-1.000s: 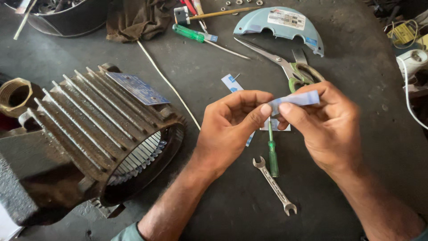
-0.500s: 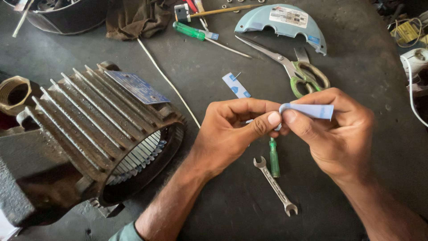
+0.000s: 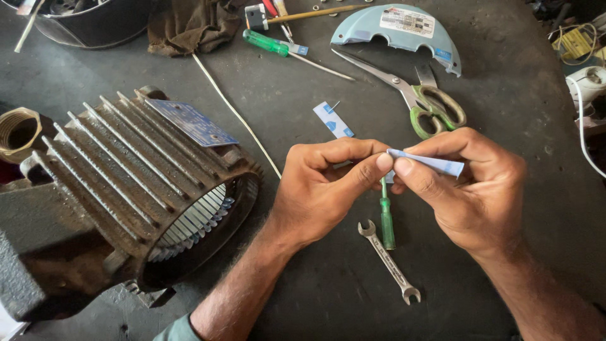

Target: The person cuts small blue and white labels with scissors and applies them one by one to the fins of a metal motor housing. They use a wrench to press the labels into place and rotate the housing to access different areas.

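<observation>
Both my hands meet over the middle of the tabletop [image 3: 303, 107] on one pale blue paper strip [image 3: 435, 165]. My right hand [image 3: 470, 189] has its grip closed on the strip, thumb under and forefinger over, so the strip runs across the fingers with its far end poking out to the right. My left hand [image 3: 322, 189] pinches the strip's near end between thumb tip and bent forefinger, that grip closed too. The two thumbs nearly touch at the strip.

Just below the hands a small green-handled screwdriver [image 3: 387, 221] lies on the dark tabletop, its shaft partly hidden behind my fingers. Beside it, slightly to the right, lies a small open-ended spanner [image 3: 389, 262], pointing toward me. Just above my left hand lies a second strip [image 3: 333, 120], white with blue marks.

Farther out, green-handled scissors [image 3: 416, 95] lie near my right hand, their blades pointing up and left. Beyond them sits a light blue half-round cover [image 3: 404, 31]. A larger green screwdriver [image 3: 278, 46] lies near the top, next to a brown rag [image 3: 189, 25]. A thin white cord [image 3: 233, 110] crosses the tabletop diagonally. At my left stands a rusty finned motor housing [image 3: 126, 189], its open end facing me, with a blue plate [image 3: 192, 122] on its fins.
</observation>
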